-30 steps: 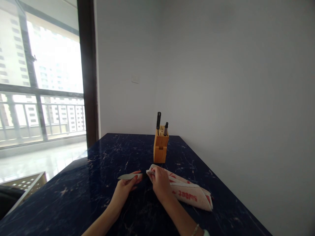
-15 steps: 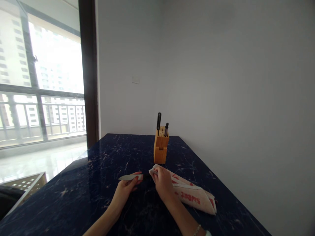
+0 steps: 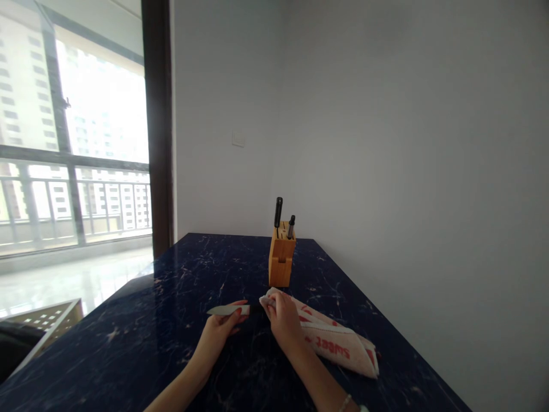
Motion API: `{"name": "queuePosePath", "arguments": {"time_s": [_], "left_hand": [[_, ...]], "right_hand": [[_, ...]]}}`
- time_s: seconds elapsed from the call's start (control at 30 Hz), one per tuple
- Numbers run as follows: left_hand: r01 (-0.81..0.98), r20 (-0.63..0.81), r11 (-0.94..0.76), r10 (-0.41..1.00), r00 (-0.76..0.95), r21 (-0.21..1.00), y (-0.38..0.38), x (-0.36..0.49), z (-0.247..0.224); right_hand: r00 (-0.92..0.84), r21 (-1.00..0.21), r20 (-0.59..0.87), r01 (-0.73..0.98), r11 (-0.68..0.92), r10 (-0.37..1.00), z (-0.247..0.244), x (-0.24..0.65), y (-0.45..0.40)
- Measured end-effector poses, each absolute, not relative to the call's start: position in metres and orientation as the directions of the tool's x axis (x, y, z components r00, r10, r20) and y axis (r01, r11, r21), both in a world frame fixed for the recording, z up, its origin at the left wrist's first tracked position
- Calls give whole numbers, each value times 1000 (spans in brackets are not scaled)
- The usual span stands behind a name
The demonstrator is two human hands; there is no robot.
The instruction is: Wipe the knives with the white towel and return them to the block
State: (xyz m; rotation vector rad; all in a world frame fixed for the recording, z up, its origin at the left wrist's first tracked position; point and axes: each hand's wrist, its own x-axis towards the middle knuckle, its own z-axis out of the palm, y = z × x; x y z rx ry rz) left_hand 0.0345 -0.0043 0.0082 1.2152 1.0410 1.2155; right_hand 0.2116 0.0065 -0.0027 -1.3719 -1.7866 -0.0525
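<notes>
Above the dark worktop (image 3: 180, 297), your left hand (image 3: 223, 325) pinches the knife (image 3: 227, 310) by its blade, while your right hand (image 3: 281, 313) pinches the towel (image 3: 334, 343) near the knife's dark handle.

red "sweet" lettering, upside down, on the pale towel (image 3: 355, 360)

The left forearm (image 3: 184, 377) slants up and inward to the left hand (image 3: 221, 327), whose thumb and fingers are closed in a pinch, fingertips pointing right. The right forearm (image 3: 316, 375) angles up and leftward, and the right hand (image 3: 283, 317) is curled in a grip, knuckles up. The two hands are near each other, not touching.
</notes>
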Motion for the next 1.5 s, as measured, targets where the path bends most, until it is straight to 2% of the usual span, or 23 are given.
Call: {"name": "queuePosePath", "arguments": {"time_s": [0.77, 1.5], "left_hand": [[-85, 34, -21, 989, 144, 996, -1, 32, 3], [-74, 29, -22, 994, 108, 997, -4, 33, 8]], "right_hand": [[-22, -457, 622, 802, 386, 783, -3, 215, 8], [-30, -456, 622, 798, 393, 783, -2, 214, 8]]}}
